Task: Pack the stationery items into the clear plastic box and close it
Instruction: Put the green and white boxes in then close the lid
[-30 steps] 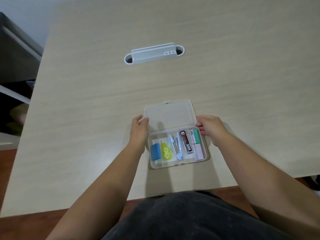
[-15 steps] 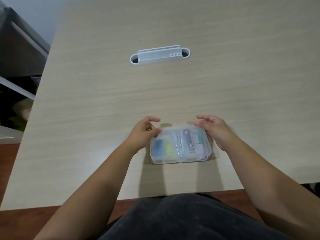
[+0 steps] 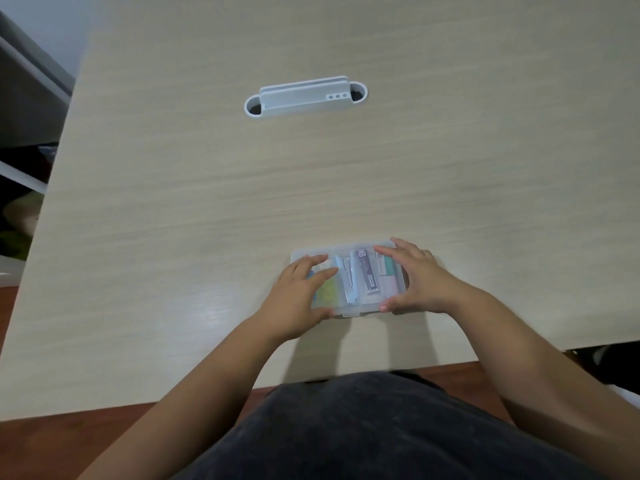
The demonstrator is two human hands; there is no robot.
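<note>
The clear plastic box (image 3: 349, 308) lies on the wooden table near the front edge with its lid folded down over the base. Through the lid I see stationery: a black lead case (image 3: 366, 273), a pale blue stapler (image 3: 347, 282), a yellow-green item (image 3: 327, 294) and green and pink pieces (image 3: 388, 275). My left hand (image 3: 299, 299) lies over the box's left end, fingers on the lid and thumb at the front edge. My right hand (image 3: 414, 277) clasps the right end the same way, thumb at the front edge.
A white cable-port fitting (image 3: 304, 100) is set into the table (image 3: 207, 202) at the back centre. The table's front edge runs just in front of my dark-clothed lap. Shelving and floor show beyond the table's left edge.
The lid, open and lying back a second ago, was folded forward over the base. Both hands moved from the rear corners onto the lid, thumbs now at the front edge.
</note>
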